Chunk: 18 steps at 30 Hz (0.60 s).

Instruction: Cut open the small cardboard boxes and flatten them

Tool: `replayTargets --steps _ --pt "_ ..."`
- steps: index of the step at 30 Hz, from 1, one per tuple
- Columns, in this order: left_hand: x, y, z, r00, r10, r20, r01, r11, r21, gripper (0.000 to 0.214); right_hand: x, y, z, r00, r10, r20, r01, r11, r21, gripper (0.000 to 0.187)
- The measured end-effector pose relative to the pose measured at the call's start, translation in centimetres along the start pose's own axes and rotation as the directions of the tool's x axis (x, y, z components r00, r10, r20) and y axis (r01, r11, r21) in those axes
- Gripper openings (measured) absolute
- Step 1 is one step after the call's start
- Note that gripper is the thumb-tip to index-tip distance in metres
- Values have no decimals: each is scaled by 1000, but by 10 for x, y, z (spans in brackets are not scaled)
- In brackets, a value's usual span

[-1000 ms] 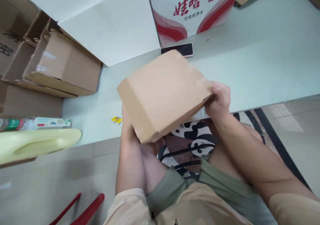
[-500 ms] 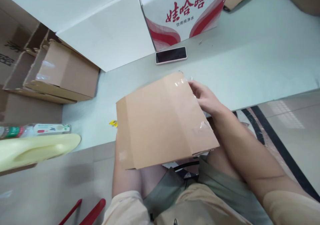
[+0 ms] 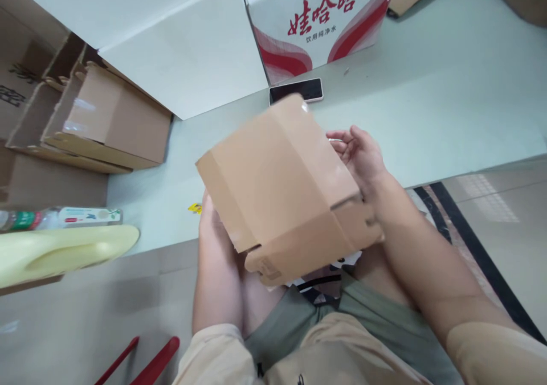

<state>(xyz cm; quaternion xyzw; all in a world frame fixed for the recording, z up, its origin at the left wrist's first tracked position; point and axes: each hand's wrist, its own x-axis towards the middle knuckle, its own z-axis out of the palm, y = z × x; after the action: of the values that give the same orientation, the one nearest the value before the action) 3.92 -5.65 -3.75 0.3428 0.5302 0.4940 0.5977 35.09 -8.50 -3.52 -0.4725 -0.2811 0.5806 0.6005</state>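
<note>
A brown cardboard box [image 3: 260, 180] is held tilted above my lap, its flat face toward me. A notched flap [image 3: 299, 248] hangs out along its near edge. My left hand [image 3: 208, 211] grips the box at its left side, with its fingers hidden behind the cardboard. By the right edge of the box is my right hand [image 3: 361, 154], palm partly up and fingers loosely apart. A tiny shiny bit shows near its fingertips, too small to name. The far corner of the box overlaps a phone [image 3: 314, 90] lying on the table.
Brown cartons [image 3: 115, 114] stand at the left of the pale table [image 3: 448, 89]. A white carton [image 3: 188, 54] and a red-and-white printed carton [image 3: 325, 32] stand at the back. A bottle [image 3: 25, 220] and a pale yellow object [image 3: 85, 245] lie at the left edge.
The box has tipped, its far corner moving up over the phone, and its near flap has swung into view. My right hand has come off its edge and turned palm up.
</note>
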Motion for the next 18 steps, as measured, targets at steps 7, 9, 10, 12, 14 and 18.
replayTargets --steps 7,9,10,12,14,18 --pt "33 8 -7 978 179 -108 -195 968 -160 35 -5 10 7 991 59 121 -63 998 32 55" --pt "33 8 -3 974 214 -78 -225 960 -167 38 -7 17 12 988 102 116 -98 994 -44 50" --pt "30 9 -1 971 232 -57 -238 954 -182 38 -9 20 14 989 108 105 -102 993 -61 49" --pt "24 12 2 959 285 -17 -281 932 -227 41 -11 23 18 993 86 84 -83 996 -40 47" --pt "19 15 3 950 311 2 -299 915 -273 48 -14 21 20 994 59 96 -60 998 10 47" --pt "17 20 0 979 199 33 -171 907 -384 55 -18 6 12 988 50 145 -56 998 37 49"
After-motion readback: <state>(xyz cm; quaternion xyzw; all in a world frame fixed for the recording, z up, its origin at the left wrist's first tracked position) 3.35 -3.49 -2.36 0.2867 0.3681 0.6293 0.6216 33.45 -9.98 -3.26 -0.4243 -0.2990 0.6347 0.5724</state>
